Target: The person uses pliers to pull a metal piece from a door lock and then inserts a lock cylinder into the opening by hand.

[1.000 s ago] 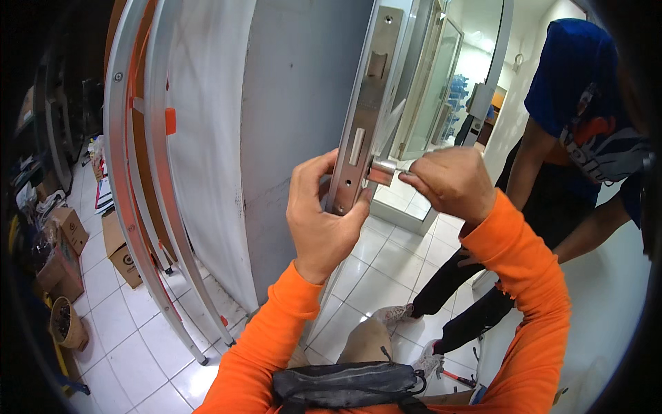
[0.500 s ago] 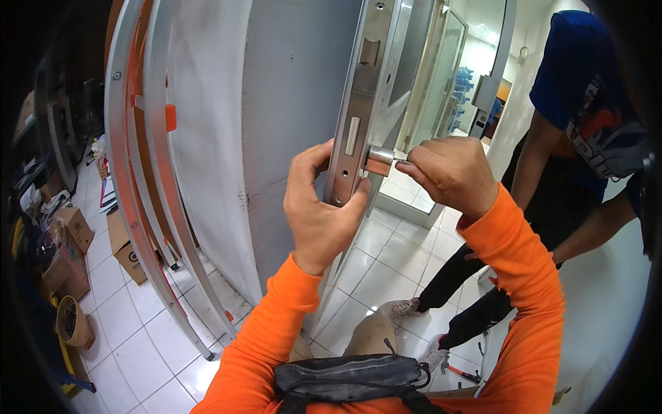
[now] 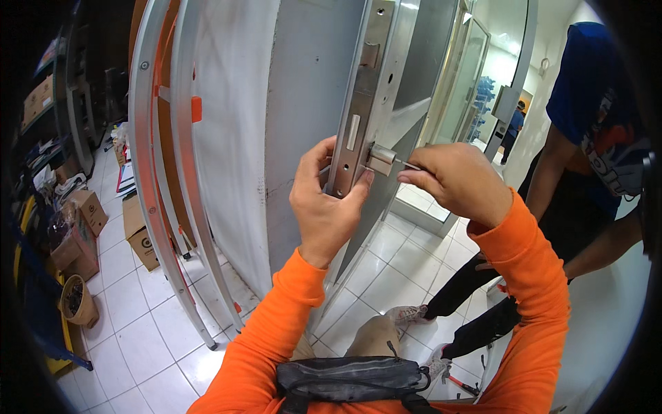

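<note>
A silver lock cylinder sticks out of the side of a metal door frame, beside the long steel lock faceplate on the door's edge. My left hand wraps round the edge at the plate's lower end, its thumb just below the cylinder. In my right hand, closed in a pinch, is a key; its thin metal blade runs to the cylinder's outer end. My fingers hide the key's head.
A co-worker in a blue shirt bends close on the right. Curved metal rails stand on the left, with cardboard boxes and a pot beyond. A glass door stands behind. A black waist bag hangs at my front.
My right hand has drawn slightly away from the cylinder, so more of the key shows. The cylinder looks turned and angled downward. My view has shifted a little to the left.
</note>
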